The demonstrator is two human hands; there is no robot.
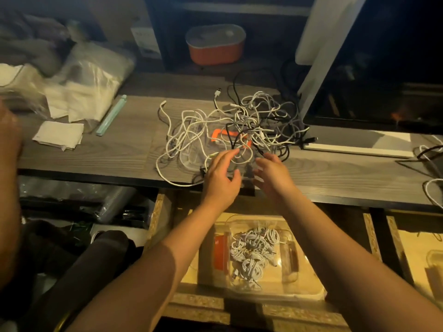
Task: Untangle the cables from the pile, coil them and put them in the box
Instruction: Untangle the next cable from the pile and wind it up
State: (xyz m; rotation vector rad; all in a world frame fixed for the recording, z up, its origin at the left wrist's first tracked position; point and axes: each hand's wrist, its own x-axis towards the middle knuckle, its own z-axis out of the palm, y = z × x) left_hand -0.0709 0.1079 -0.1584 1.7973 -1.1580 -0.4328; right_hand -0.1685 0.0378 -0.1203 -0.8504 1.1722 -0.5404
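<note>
Two bare hands reach over the near edge of the desk (115,152) toward the pile of cables (242,123). The left hand (221,174) is open with its fingers spread, the fingertips at a white loop on the pile's near side. Whether they touch it I cannot tell. The right hand (273,173) is open too, fingers loosely spread, just beside a black cable end. Neither hand grips anything.

The pile is a loose tangle of white, grey and black cables. It lies partly on a clear lid (191,155) with an orange clip (224,135), in front of a monitor (359,97).

Below the desk edge, between the forearms, a clear box (287,292) holds coiled white cables (254,255).

On the desk's left side lie folded paper napkins (60,136) and a pale green stick (111,115).
</note>
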